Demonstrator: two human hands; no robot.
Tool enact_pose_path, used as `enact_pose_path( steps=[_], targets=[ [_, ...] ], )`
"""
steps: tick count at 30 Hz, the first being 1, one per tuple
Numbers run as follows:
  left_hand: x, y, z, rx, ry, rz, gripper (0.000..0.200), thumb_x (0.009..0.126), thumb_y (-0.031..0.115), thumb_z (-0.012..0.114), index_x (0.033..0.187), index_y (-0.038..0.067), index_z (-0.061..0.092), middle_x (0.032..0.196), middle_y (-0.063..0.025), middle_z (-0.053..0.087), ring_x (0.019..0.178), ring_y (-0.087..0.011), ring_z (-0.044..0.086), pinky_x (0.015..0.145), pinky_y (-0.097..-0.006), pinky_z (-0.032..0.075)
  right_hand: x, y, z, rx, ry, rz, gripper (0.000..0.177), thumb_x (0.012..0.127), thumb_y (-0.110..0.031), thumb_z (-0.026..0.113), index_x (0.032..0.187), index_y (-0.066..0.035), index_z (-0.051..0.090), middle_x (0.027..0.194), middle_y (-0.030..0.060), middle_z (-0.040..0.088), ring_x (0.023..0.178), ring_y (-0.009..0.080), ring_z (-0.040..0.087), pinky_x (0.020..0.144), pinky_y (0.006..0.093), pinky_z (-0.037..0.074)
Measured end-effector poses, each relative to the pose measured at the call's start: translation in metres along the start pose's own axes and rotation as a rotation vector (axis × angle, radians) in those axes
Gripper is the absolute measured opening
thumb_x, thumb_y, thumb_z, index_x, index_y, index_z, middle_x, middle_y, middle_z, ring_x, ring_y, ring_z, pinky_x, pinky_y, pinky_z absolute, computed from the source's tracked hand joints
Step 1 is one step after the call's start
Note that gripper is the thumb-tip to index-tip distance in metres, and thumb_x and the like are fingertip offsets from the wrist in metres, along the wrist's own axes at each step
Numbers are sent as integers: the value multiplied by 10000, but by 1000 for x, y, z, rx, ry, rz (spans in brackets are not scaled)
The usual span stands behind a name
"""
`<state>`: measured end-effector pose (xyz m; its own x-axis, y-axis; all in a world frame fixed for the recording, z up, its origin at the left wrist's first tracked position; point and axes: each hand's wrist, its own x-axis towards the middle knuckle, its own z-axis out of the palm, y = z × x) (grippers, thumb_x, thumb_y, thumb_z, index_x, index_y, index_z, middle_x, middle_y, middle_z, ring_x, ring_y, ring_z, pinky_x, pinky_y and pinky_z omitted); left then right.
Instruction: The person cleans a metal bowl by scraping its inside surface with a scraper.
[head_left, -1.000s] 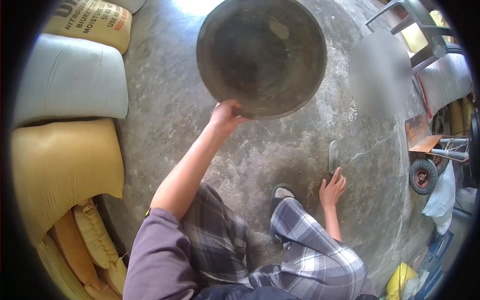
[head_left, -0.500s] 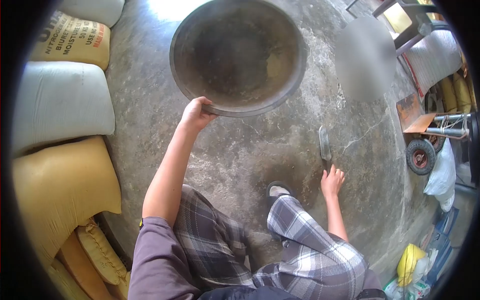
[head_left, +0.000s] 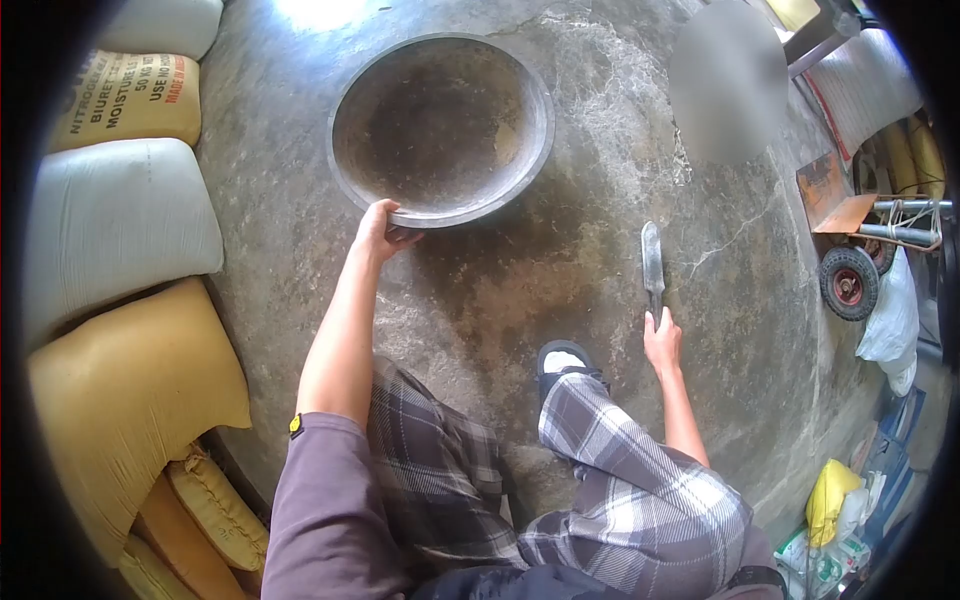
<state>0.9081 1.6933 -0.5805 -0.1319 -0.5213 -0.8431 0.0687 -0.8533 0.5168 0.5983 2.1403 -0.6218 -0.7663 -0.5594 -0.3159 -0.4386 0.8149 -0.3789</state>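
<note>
My left hand [head_left: 384, 234] grips the near rim of a wide, round, dark basin [head_left: 440, 130], thumb on top and fingers curled under the edge. The basin's inside is stained, with a paler patch on its right wall. Off to the right, my right hand [head_left: 662, 340] is closed around the handle of a hand trowel [head_left: 652, 262]. Its long, narrow metal blade points away from me, over the concrete floor [head_left: 560, 260]. Between the hands and nearer me is my sandalled foot [head_left: 565, 360].
Stuffed sacks [head_left: 120, 225] are piled along the left side, one printed with lettering. On the right stand a hand truck with a rubber wheel [head_left: 848, 284], a white bag [head_left: 888, 325] and plastic bags [head_left: 830, 500]. A blurred patch covers part of the upper right.
The basin has come down toward the floor and looks smaller, my left hand still on its rim. My right hand has closed on the trowel's handle and shifted it slightly.
</note>
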Motion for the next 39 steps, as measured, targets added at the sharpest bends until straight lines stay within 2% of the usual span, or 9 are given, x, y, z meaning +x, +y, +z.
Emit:
enact_pose_path(
  steps=[7, 14, 17, 21, 24, 27, 33, 37, 39],
  targets=[
    [-33, -3, 10, -162, 9, -65, 211, 819, -40, 499, 1011, -126, 474, 1096, -244, 541, 1057, -385, 576, 1009, -622, 450, -7, -46, -28, -33, -27, 75, 335, 940, -286, 566, 1024, 38, 587, 850, 323, 642, 846, 510, 621, 733, 549, 486],
    [-167, 15, -7, 112, 173, 121, 201, 755, -23, 566, 954, -53, 556, 894, -142, 582, 823, -256, 589, 695, -407, 500, -14, -128, -135, 85, -23, 61, 244, 934, -278, 602, 957, -37, 572, 728, 217, 628, 737, 420, 630, 663, 473, 468],
    [-229, 7, 21, 202, 288, 304, 233, 706, -8, 563, 939, 2, 548, 820, -72, 540, 693, -190, 520, 568, -346, 442, -38, -187, -236, 122, 14, -44, 240, 943, -252, 585, 1093, -65, 579, 727, 220, 632, 713, 432, 630, 641, 490, 466],
    [-320, 32, 72, 203, 390, 213, 259, 655, -16, 543, 909, 36, 545, 712, -24, 480, 578, -151, 462, 456, -340, 351, -76, -300, -359, -23, -471, -23, 507, 950, -230, 539, 1422, -115, 395, 727, 245, 642, 704, 458, 645, 639, 554, 491],
    [-397, 52, 77, 134, 344, 90, 205, 637, -29, 537, 815, 72, 544, 626, 9, 429, 527, -138, 429, 427, -330, 316, -118, -320, -407, -86, -596, -244, 497, 938, -272, 542, 1405, -136, 439, 773, 251, 660, 731, 442, 661, 667, 546, 517],
    [-487, 121, 127, 154, 357, 99, 492, 657, -67, 496, 1140, 21, 542, 911, -85, 581, 755, -223, 554, 604, -360, 473, -131, -357, -488, -84, -682, -441, 450, 919, -280, 553, 1348, -149, 509, 821, 233, 681, 749, 420, 673, 667, 526, 529],
    [-563, 254, 190, 363, 184, 178, 732, 724, -73, 462, 1438, 71, 395, 1276, -152, 568, 1162, -265, 546, 943, -336, 450, -89, -482, -638, -155, -720, -473, 436, 924, -256, 536, 1360, -258, 526, 837, 203, 689, 776, 390, 671, 684, 501, 532],
    [-538, 366, 250, 354, 88, 310, 637, 811, -13, 433, 1439, 87, 410, 1295, -125, 570, 1143, -233, 558, 949, -322, 444, -33, -545, -656, -52, -633, -768, 375, 943, -480, 507, 1186, -241, 665, 816, 188, 673, 788, 370, 667, 714, 479, 527],
    [-507, 416, 280, 331, 152, 443, 586, 690, -68, 458, 1270, 12, 497, 1006, -119, 597, 859, -230, 608, 661, -330, 499, -6, -597, -666, -114, -581, -806, 489, 923, -588, 480, 1122, -190, 683, 810, 220, 651, 770, 397, 656, 684, 474, 523]
  ],
)
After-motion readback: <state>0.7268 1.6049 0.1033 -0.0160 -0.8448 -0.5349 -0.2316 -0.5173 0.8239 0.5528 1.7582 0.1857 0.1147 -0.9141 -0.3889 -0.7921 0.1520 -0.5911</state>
